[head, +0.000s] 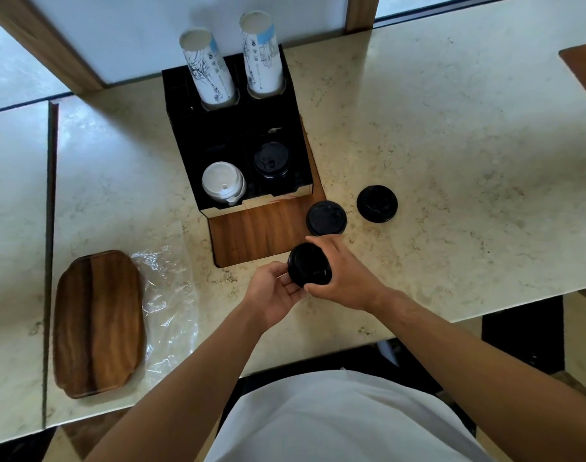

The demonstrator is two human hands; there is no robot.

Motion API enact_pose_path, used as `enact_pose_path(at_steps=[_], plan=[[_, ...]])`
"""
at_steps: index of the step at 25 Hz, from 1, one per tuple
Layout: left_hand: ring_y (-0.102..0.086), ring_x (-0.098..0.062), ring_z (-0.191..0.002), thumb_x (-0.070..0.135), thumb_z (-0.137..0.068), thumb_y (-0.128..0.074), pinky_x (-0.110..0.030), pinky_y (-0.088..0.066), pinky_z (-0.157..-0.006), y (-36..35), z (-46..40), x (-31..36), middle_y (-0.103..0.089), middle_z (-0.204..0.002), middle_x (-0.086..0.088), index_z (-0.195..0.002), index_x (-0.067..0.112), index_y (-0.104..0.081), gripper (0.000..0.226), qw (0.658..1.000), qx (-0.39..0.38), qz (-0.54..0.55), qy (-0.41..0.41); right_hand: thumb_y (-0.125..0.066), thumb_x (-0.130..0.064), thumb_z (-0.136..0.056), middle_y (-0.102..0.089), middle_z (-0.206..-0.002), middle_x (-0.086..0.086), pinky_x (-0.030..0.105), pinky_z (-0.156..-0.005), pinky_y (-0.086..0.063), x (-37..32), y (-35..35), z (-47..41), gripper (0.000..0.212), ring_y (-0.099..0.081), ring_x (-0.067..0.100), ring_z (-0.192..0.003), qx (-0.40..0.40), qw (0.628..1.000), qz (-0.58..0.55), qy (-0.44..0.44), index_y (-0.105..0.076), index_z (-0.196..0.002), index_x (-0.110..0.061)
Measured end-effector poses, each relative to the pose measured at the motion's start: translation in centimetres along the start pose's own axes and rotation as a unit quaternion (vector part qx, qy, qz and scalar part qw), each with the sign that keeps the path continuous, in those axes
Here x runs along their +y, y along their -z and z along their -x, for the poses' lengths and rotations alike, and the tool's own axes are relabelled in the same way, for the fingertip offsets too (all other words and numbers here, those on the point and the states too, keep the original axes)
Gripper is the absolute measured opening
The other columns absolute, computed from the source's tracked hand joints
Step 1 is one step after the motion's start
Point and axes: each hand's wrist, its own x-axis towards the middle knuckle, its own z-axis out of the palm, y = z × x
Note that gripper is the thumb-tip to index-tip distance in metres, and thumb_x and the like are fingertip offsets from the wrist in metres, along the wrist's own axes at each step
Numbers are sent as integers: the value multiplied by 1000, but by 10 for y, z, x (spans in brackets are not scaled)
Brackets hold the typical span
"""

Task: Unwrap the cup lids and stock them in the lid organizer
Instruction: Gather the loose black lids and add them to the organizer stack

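Note:
A stack of black cup lids [307, 264] is held above the counter's front, just below the organizer's wooden base. My right hand [343, 275] grips the stack from the right side. My left hand [274, 293] cups it from the lower left, fingers curled under it. The black lid organizer [238, 128] stands at the counter's middle; its front left slot holds white lids [223, 183], its front right slot black lids [271, 160]. Two more black lid stacks [326, 217] [377, 203] lie on the counter right of the organizer. Clear plastic wrap [168, 295] lies at the left.
Two stacks of white paper cups [208, 68] [261, 53] lean out of the organizer's rear slots. A wooden tray [98, 323] sits at the front left beside the wrap. The marble counter [451, 161] stretches to the right, with a wooden edge [583, 68] at the far right.

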Motion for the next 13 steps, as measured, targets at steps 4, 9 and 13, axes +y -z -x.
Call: enact_pose_path(at_steps=[4,9,13], plan=[[-70,-36,-110,24,-100,-58,-45,-57,-93,7,1,3,-72,-118,-22,-117,1,-68,31,1000,-16,9,-13,-82,-40,-78,-35,-149,-5,27,-105,-48,-1,-7,-10,91,-45,17,-134,-20,1000,6,-7,-34,-154,-26],[-76,-34,-100,4,-94,-68,-43,-62,-88,13,-5,8,-76,-112,-26,-115,-3,-67,22,998,29,-46,-42,-77,-46,-78,-38,-149,-8,21,-102,-44,0,-2,-25,89,-44,12,-133,-85,996,-20,-20,-33,-153,-28],[-75,-33,-107,4,-92,-71,-39,-63,-88,21,-8,15,-76,-116,-22,-124,-3,-64,33,997,50,-30,-52,-63,-17,-89,-53,-140,10,44,-110,-44,13,16,-49,54,-49,27,-128,139,985,47,-91,-52,-142,-14]])
